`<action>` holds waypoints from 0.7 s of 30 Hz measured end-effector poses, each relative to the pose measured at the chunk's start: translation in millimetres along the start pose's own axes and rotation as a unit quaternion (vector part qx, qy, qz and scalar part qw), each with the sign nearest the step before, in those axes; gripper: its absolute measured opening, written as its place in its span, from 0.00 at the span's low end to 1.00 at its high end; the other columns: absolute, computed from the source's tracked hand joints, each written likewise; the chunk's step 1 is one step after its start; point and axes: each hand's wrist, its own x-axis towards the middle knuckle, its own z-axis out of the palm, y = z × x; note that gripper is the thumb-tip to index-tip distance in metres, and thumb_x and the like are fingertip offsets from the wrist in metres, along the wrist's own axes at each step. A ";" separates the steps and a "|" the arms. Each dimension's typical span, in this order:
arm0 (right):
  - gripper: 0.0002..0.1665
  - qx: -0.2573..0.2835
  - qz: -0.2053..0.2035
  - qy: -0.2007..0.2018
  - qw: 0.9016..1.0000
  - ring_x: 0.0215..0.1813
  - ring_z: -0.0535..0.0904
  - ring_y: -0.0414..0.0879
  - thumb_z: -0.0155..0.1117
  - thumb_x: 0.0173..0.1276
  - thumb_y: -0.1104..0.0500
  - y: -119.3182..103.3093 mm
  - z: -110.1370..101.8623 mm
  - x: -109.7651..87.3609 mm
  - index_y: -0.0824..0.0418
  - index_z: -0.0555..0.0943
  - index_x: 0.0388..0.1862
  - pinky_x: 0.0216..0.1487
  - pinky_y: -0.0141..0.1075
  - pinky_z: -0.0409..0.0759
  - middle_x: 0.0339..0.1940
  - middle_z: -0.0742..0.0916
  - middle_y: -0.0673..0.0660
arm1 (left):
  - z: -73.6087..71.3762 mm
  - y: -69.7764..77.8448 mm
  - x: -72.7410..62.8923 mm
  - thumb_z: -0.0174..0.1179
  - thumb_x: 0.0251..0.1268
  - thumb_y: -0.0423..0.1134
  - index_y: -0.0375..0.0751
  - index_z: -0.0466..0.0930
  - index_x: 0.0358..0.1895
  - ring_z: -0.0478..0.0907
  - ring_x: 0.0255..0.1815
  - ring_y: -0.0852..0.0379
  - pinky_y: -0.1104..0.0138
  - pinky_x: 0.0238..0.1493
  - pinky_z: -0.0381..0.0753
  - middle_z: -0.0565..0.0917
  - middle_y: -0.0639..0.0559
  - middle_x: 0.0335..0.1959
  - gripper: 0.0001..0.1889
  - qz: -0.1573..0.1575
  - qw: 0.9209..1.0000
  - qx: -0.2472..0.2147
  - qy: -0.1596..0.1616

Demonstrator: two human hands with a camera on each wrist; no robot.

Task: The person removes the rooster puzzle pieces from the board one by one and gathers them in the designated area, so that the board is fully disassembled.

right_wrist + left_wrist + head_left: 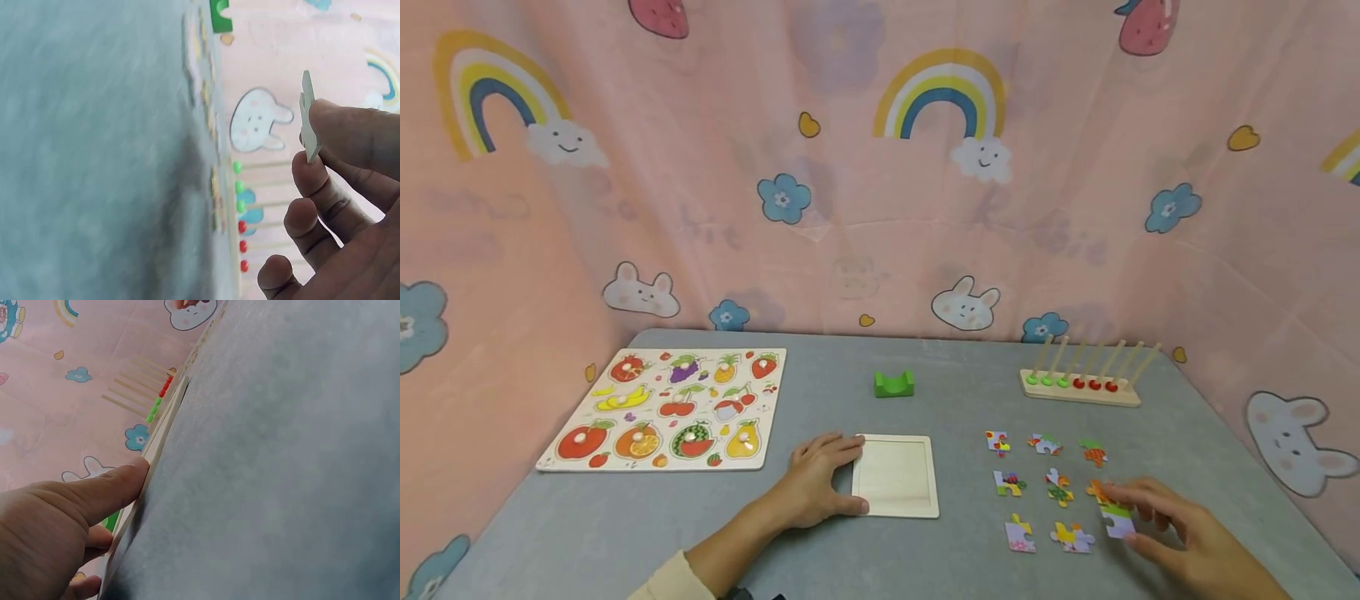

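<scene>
My left hand (pixel 817 482) holds a square wooden puzzle tray (pixel 895 475) by its left side, thumb at the near corner and fingers at the far one. In the left wrist view the thumb (pixel 119 487) presses against the tray's edge. My right hand (pixel 1180 529) pinches a jigsaw piece (pixel 1117 522), printed green and lilac, between thumb and fingers. The right wrist view shows this piece (pixel 309 119) edge-on, raised off the table. Just beyond it lies an orange jigsaw piece (pixel 1099 492), partly covered by my fingertips.
Several loose jigsaw pieces (pixel 1060 492) lie in rows between the tray and my right hand. A fruit peg board (pixel 673 408) lies at the left. Farther back are a green block (pixel 894 384) and a wooden bead rack (pixel 1078 389) with upright rods. A printed curtain (pixel 850 250) surrounds the table.
</scene>
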 end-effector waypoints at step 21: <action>0.23 -0.045 0.136 -0.116 0.983 0.38 0.69 0.36 0.70 0.62 0.57 31.5 4.3 -7.6 0.60 0.80 0.56 0.33 0.31 0.69 0.41 0.76 0.42 | -2.0 -0.1 -1.8 0.77 0.45 0.47 0.33 0.74 0.62 0.57 0.70 0.42 0.40 0.61 0.48 0.71 0.49 0.67 0.40 -0.001 1.000 -0.003 0.001</action>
